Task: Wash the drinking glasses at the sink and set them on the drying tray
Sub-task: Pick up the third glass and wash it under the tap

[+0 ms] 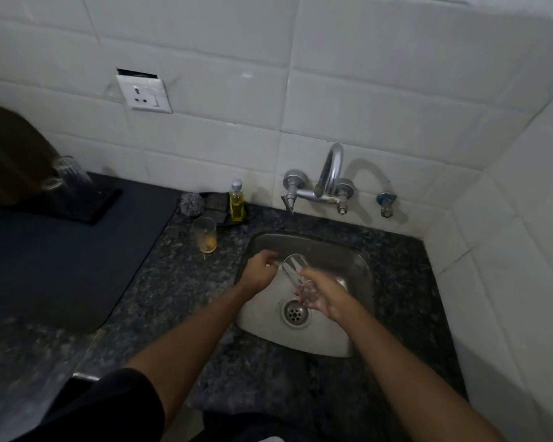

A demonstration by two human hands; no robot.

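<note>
Over the steel sink my right hand grips the base of a clear drinking glass, tilted with its mouth up and to the left. My left hand is at the glass's rim with fingers curled; whether it holds something is unclear. A dirty glass with orange residue stands on the counter left of the sink. Two clear glasses stand on the dark drying tray at the far left.
A wall tap arches over the sink's back edge. A yellow soap bottle, a steel scrubber and a sponge sit behind the dirty glass. A dark mat covers the counter's left part. Tiled walls close in the back and right.
</note>
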